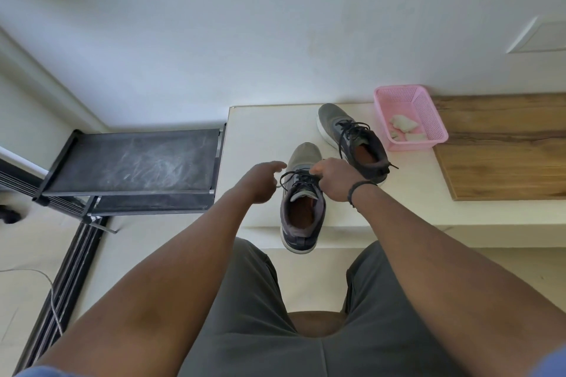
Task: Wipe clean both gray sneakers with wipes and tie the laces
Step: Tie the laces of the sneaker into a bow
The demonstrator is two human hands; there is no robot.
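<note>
Cream-white and low, the bench runs along a plain pale wall, its right stretch overlaid with a brown wood-grain board. Pale flooring lies below, and the person sits close, gray shorts and bare forearms reaching forward.

Under both hands stands the near gray mesh sneaker with a white sole, toe toward the wall, heel hanging past the bench's front edge. The right hand is closed over the top of its black laces, fingers pinching them at the knot; a dark band circles that wrist. The left hand hovers just left of the laces, fingers loosely curled and the forefinger extended, gripping nothing that I can make out.

Beyond the right hand, slightly to its right, the second gray sneaker with black laces lies angled, laces loose, one end trailing by the heel. Just past it, against the wall, sits a pink perforated plastic basket holding crumpled whitish wipes.

Left of the left hand, touching the bench's end, a black scuffed metal rack stands, and a thin cable trails on the floor beside it.
</note>
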